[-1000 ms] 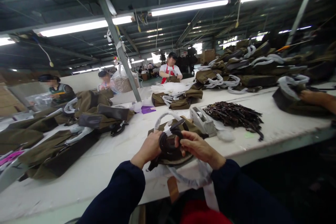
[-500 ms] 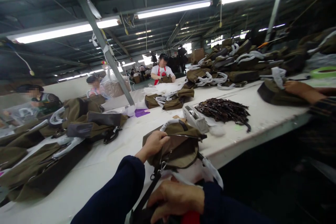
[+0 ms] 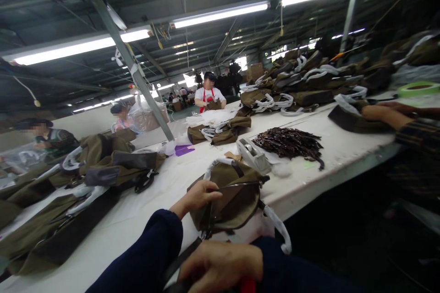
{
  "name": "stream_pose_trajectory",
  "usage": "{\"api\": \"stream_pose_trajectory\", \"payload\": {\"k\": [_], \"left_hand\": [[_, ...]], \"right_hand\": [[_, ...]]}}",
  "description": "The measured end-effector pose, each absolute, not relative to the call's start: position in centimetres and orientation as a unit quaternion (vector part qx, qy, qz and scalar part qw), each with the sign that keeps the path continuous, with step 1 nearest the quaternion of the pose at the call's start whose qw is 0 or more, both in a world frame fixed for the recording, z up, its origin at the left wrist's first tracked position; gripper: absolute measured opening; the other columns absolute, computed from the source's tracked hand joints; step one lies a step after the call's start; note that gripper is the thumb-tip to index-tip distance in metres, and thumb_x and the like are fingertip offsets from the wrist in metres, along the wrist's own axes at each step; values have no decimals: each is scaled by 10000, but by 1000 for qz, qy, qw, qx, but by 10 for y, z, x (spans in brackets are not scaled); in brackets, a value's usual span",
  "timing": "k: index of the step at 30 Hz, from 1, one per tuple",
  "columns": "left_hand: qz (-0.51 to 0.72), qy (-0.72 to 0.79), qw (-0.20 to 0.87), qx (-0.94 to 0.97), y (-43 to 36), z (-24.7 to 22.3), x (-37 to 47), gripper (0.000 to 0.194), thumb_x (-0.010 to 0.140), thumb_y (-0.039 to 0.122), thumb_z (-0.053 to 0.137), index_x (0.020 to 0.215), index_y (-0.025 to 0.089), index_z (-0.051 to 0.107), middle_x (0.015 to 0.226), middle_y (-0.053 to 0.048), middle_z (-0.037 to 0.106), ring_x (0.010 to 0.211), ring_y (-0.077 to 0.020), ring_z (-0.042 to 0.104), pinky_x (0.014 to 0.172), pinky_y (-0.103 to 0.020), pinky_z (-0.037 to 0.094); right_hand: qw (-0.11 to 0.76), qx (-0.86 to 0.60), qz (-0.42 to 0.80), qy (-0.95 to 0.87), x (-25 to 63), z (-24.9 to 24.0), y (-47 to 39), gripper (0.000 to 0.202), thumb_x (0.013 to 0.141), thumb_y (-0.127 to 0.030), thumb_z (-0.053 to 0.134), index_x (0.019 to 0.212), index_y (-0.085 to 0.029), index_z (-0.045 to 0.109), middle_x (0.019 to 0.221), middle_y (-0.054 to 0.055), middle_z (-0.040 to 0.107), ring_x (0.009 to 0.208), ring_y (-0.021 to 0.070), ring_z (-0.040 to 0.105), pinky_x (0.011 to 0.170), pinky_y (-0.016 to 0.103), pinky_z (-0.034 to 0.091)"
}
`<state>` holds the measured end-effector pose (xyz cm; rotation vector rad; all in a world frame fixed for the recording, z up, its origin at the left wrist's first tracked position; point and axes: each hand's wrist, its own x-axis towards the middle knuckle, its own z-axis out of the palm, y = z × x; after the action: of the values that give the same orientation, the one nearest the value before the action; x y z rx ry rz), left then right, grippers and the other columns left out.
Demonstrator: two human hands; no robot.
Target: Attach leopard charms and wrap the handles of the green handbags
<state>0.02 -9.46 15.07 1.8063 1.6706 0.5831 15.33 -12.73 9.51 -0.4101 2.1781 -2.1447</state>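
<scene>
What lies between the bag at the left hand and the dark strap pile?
In the head view, a grey tape dispenser sits between the bag and the straps.

We see matt olive cloth on the bag (image 3: 240, 208), with a shiny metal zip (image 3: 237, 185) and smooth, plastic-looking wrap (image 3: 279, 228). Beyond the bag, to its right, the straps (image 3: 288, 142) look glossy and leathery; beneath it, the table (image 3: 137, 203) looks smooth.

The near bag (image 3: 243, 201) is brown-green and its handle (image 3: 279, 226) is white. Behind the bag, the tape holder (image 3: 252, 154) is grey. Far right of it, a co-worker's sleeve (image 3: 420, 133) is dark with tan checks.
</scene>
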Motion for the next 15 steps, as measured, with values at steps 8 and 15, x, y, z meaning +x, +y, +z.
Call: {"api": "stream_pose_trajectory", "payload": {"k": [8, 15], "left_hand": [[530, 562, 463, 435, -155, 178, -57, 487, 913, 559, 488, 1207, 204, 648, 1306, -133, 623, 1225, -281, 555, 915, -408, 514], [552, 639, 381, 378, -181, 108, -44, 548, 826, 543, 645, 1231, 176, 603, 1031, -78, 700, 879, -204, 656, 741, -303, 512]], "right_hand": [[-119, 62, -839, 527, 134, 108, -83, 320, 705, -368, 806, 823, -125, 634, 694, 0, 661, 411, 25, 458, 385, 135, 360], [-231, 166, -857, 430, 99, 95, -83, 394, 714, -409, 801, 923, -105, 662, 832, 46, 679, 508, 34, 531, 462, 149, 430]]}}
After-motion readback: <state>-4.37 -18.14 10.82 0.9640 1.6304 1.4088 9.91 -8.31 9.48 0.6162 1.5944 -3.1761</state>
